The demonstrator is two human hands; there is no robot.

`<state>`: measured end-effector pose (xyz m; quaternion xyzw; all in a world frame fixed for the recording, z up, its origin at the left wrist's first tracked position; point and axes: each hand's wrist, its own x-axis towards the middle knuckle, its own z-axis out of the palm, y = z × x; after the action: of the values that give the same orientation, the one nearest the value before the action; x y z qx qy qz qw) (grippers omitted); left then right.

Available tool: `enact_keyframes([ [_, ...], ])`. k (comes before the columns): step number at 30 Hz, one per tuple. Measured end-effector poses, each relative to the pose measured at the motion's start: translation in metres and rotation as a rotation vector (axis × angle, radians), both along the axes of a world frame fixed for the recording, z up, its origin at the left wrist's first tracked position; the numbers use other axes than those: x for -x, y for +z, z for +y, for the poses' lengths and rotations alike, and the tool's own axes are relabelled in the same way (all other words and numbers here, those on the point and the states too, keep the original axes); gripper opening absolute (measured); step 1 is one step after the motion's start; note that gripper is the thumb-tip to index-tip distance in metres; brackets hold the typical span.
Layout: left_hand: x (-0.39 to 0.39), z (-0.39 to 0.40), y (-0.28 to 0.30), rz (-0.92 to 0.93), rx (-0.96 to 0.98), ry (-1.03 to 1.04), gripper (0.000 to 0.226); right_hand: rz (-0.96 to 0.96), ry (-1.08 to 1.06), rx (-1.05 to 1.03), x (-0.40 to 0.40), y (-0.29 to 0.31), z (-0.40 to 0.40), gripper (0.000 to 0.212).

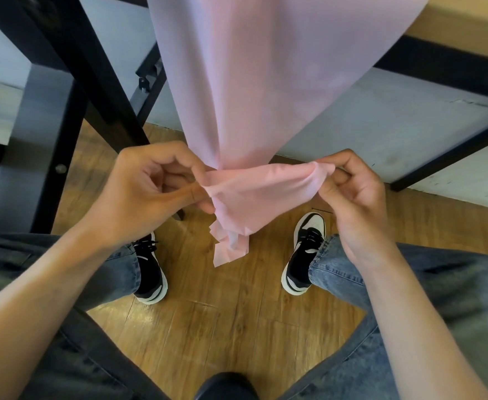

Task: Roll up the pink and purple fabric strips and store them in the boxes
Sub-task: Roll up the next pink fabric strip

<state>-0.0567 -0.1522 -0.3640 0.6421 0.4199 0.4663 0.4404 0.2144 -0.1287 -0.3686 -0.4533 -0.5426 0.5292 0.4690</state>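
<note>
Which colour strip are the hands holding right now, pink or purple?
Pink: the fabric strip pinched between both hands is pale pink, seen best in the head view.

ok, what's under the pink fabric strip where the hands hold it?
Below the pink fabric strip, held by left hand and right hand: wooden plank floor. The floor directly behind its dangling end is covered.

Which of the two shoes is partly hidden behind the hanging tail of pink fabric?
Neither is covered, but the left shoe lies closest beside the pink fabric strip; the right shoe stands clearly apart.

The person wears faded blue jeans [338, 272] and black-and-white lace-up sneakers [303, 255], forearms bare.
</note>
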Motion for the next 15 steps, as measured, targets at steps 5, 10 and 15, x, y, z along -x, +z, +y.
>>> enact_keyframes([
  [5,0.0049,0.0029,-0.0026,0.116,-0.032,-0.018,0.007,0.032,-0.011,0.089,0.0052,0.0009,-0.0032,0.018],
  [10,0.002,0.0023,-0.0032,0.181,-0.033,-0.027,0.022,0.104,-0.059,0.19,0.0064,0.0016,-0.0018,0.025],
  [15,0.0005,0.0019,-0.0025,0.116,-0.069,0.064,0.023,0.138,0.003,0.265,0.0072,0.0038,-0.0004,0.028],
])
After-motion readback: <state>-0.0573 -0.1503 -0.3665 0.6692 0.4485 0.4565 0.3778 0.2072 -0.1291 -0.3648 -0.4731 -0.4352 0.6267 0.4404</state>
